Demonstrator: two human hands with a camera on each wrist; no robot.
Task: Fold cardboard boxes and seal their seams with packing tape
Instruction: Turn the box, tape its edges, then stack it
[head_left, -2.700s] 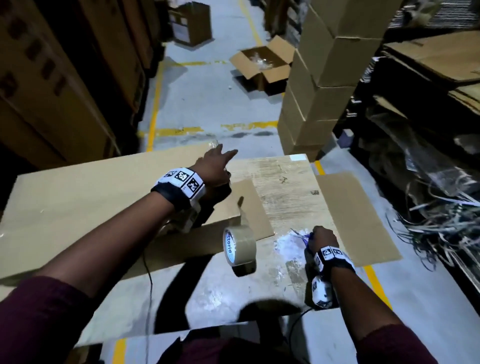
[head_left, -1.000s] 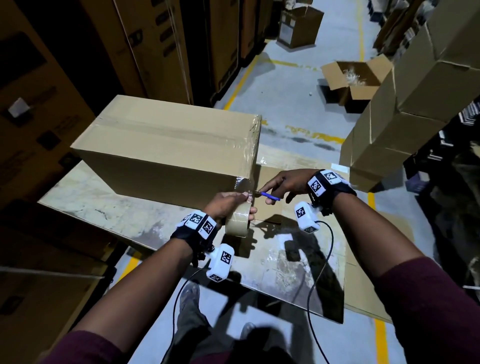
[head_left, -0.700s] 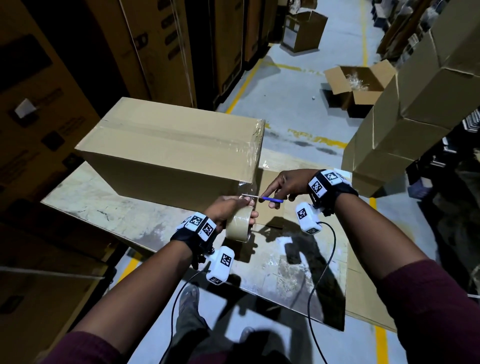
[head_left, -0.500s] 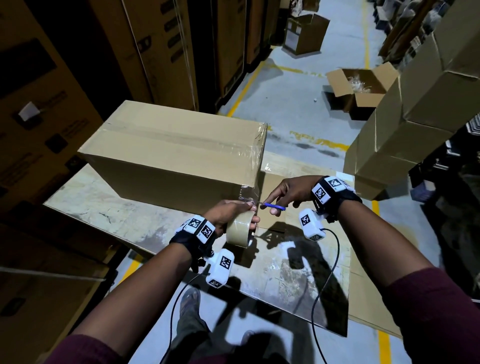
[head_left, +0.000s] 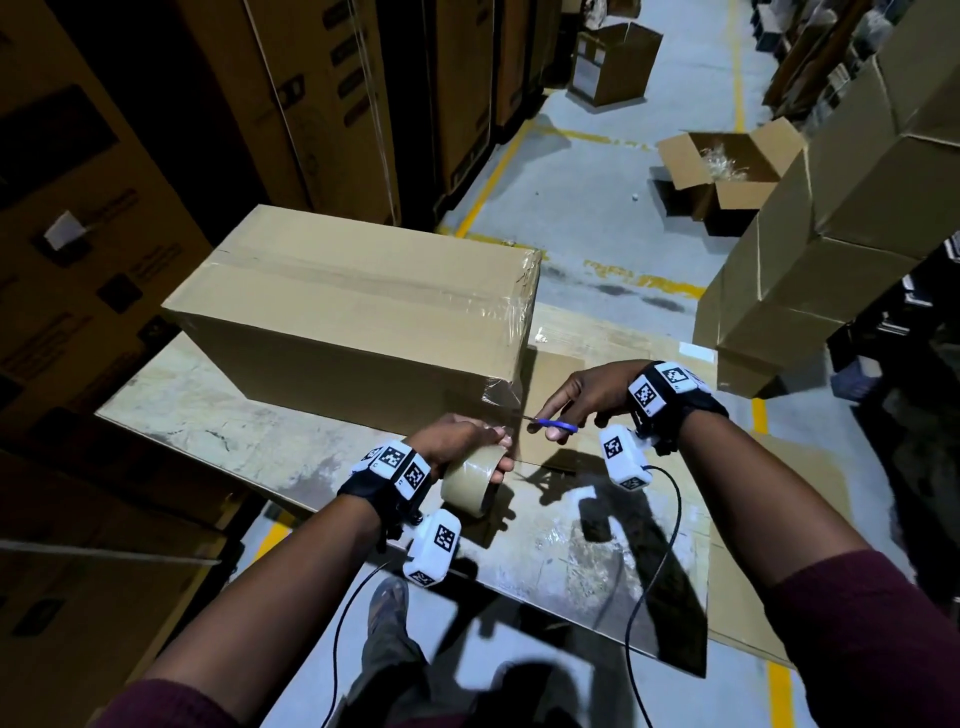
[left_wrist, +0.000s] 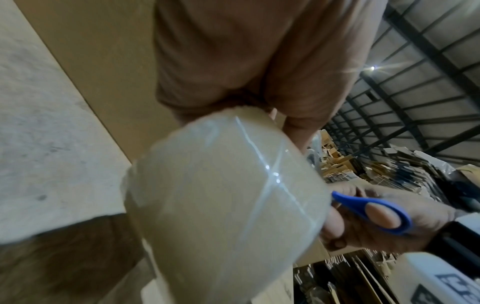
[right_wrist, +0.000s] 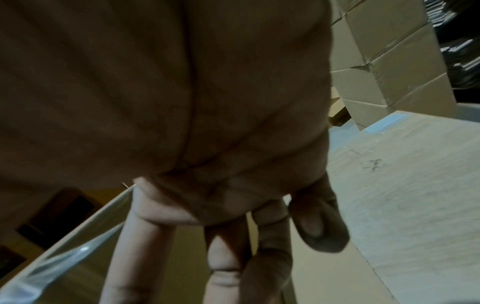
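A closed cardboard box (head_left: 358, 306) lies on the worktable (head_left: 218, 415), clear tape along its top seam and down its right end. My left hand (head_left: 467, 441) grips a brown tape roll (head_left: 470, 480) just in front of the box's near right corner; the roll (left_wrist: 223, 207) fills the left wrist view. A strip of tape runs from the roll up to that corner. My right hand (head_left: 582, 395) holds blue-handled scissors (head_left: 553, 425), blades at the tape strip. The scissors' handle (left_wrist: 374, 211) shows beside the roll. In the right wrist view my fingers (right_wrist: 221, 246) hide the scissors.
A flat cardboard sheet (head_left: 556, 410) lies on the table under my right hand. Stacked sealed boxes (head_left: 831, 239) stand at the right. An open box (head_left: 722, 171) sits on the floor beyond. Tall cartons (head_left: 208, 104) line the left side.
2.7 s ago the roll stood on the table beside flat cardboard. Since then the box is up and taped; over the last second my hands stay at its corner, scissors working at the tape.
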